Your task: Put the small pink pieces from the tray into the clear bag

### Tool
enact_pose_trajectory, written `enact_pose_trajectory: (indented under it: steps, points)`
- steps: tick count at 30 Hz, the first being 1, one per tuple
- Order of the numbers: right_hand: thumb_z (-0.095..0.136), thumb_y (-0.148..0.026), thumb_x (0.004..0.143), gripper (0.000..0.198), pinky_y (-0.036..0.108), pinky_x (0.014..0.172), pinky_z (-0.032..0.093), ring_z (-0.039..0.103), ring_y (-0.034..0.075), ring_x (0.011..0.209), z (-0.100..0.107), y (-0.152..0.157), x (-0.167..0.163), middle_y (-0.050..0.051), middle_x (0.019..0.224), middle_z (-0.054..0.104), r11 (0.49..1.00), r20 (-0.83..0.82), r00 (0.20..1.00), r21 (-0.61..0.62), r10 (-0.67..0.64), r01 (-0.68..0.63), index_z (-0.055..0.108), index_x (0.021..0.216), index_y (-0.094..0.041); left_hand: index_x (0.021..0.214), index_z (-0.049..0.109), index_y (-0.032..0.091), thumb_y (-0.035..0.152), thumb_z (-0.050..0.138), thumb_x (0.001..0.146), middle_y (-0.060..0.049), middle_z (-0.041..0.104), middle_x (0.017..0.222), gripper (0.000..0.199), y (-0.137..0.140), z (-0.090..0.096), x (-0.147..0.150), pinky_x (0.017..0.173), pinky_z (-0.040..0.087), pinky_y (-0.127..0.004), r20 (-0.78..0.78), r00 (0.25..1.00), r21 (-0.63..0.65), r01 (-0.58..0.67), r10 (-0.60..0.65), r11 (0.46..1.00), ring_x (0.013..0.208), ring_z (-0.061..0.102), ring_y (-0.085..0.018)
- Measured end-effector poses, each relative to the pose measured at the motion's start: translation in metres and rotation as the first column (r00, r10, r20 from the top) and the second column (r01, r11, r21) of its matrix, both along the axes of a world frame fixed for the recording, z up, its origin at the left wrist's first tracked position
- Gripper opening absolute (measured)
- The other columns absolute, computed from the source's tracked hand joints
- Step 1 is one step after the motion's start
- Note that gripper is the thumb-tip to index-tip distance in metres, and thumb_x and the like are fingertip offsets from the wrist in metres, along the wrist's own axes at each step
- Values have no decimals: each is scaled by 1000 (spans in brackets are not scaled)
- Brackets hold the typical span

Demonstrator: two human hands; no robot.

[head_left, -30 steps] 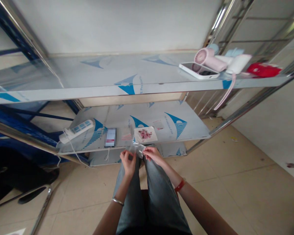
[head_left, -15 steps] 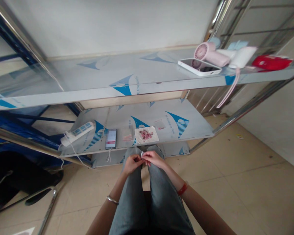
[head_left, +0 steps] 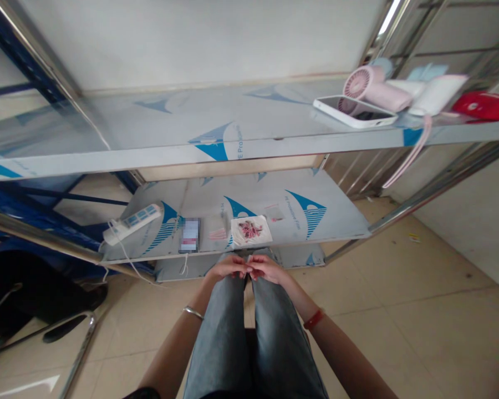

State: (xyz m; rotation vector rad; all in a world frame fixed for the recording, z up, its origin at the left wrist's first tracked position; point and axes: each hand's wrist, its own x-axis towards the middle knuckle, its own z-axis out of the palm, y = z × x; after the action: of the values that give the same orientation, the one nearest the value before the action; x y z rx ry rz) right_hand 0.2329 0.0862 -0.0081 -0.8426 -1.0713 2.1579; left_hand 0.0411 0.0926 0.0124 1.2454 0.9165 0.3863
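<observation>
My left hand (head_left: 229, 267) and my right hand (head_left: 266, 268) meet fingertip to fingertip above my knees, just in front of the lower shelf. Both are closed in a pinch; whatever lies between the fingers is too small and hidden to name. Beyond them, on the shelf, a white sheet with a dark red beaded-looking pattern (head_left: 250, 231) lies near the front edge. To its left is a small piece with pink stripes (head_left: 217, 234), then a phone (head_left: 189, 235) with its screen lit. Behind the sheet rests a small clear plastic bag (head_left: 274, 213).
A white power strip (head_left: 133, 223) with a trailing cable sits at the lower shelf's left. On the upper shelf (head_left: 166, 133) are a white phone (head_left: 353, 112), a pink handheld fan (head_left: 376, 88) and a red object (head_left: 484, 106). A metal-framed chair (head_left: 89, 327) stands at left.
The small whitish thing seen at my right fingertips is now hidden. My hands have come into a level, fingertip-to-fingertip pose, and the view has shifted slightly.
</observation>
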Motion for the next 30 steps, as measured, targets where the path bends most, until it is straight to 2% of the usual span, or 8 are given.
enact_pose_trajectory:
  steps: [7, 10, 14, 17, 19, 23, 25, 30]
  points:
    - [77, -39, 69, 33, 21, 52, 39, 54, 8, 52, -8, 2, 5, -1, 63, 62, 1000, -21, 1000, -31, -3, 2, 59, 82, -15, 69, 65, 11, 36, 77, 60, 0, 60, 60, 30, 7, -19, 12, 62, 40, -24, 229, 971, -232, -13, 68, 973, 57, 52, -9]
    - [77, -39, 68, 32, 21, 53, 39, 54, 8, 53, -2, 1, 9, 0, 65, 62, 1000, -23, 1000, -19, -12, 12, 60, 80, -14, 68, 64, 11, 32, 74, 62, 0, 59, 60, 24, 4, -19, 16, 63, 40, -24, 276, 956, -261, -23, 98, 965, 58, 52, -9]
    - [75, -38, 70, 31, 21, 53, 40, 54, 8, 53, 8, 1, 11, 0, 66, 62, 999, -5, 1000, -38, -3, 3, 59, 80, -14, 66, 59, 14, 30, 67, 66, 1, 57, 60, 18, -1, -12, 20, 61, 41, -24, 269, 947, -237, -113, 177, 965, 57, 51, -9]
    - [73, -39, 71, 30, 22, 52, 41, 54, 9, 52, 8, 1, 9, 0, 64, 61, 998, 30, 1000, -56, -6, 8, 57, 78, -15, 68, 54, 18, 34, 56, 73, 3, 54, 58, 17, -6, -7, 25, 57, 40, -24, 135, 966, -119, -206, 221, 971, 53, 50, -10]
    - [71, -40, 72, 29, 23, 51, 41, 54, 9, 51, 4, 2, 8, 0, 64, 61, 999, 49, 999, -51, -9, 11, 56, 78, -16, 66, 49, 20, 36, 46, 81, 3, 52, 54, 22, -12, -7, 30, 51, 37, -23, -4, 970, 46, -244, 245, 969, 49, 46, -11]
    - [69, -37, 72, 26, 23, 48, 42, 54, 10, 49, -5, 3, 6, -1, 63, 60, 999, 87, 996, -48, 15, -11, 55, 80, -16, 69, 45, 21, 35, 37, 88, 2, 53, 57, 25, -28, -8, 36, 53, 37, -25, -150, 926, 415, -258, 345, 873, 51, 48, -12]
    - [67, -34, 73, 24, 23, 47, 43, 55, 10, 48, -7, 4, 6, -1, 64, 60, 999, 103, 995, -51, 18, -13, 54, 81, -16, 71, 46, 21, 37, 36, 91, 1, 54, 59, 28, -34, -10, 37, 57, 38, -25, -159, 914, 482, -258, 373, 837, 55, 51, -13]
    - [66, -32, 72, 22, 22, 47, 43, 55, 10, 48, 0, 3, 5, -3, 59, 58, 999, 133, 991, -36, -2, 7, 53, 79, -16, 73, 46, 21, 41, 34, 94, 2, 52, 60, 31, -39, -11, 36, 58, 37, -25, -189, 921, 509, -204, 340, 836, 56, 51, -13]
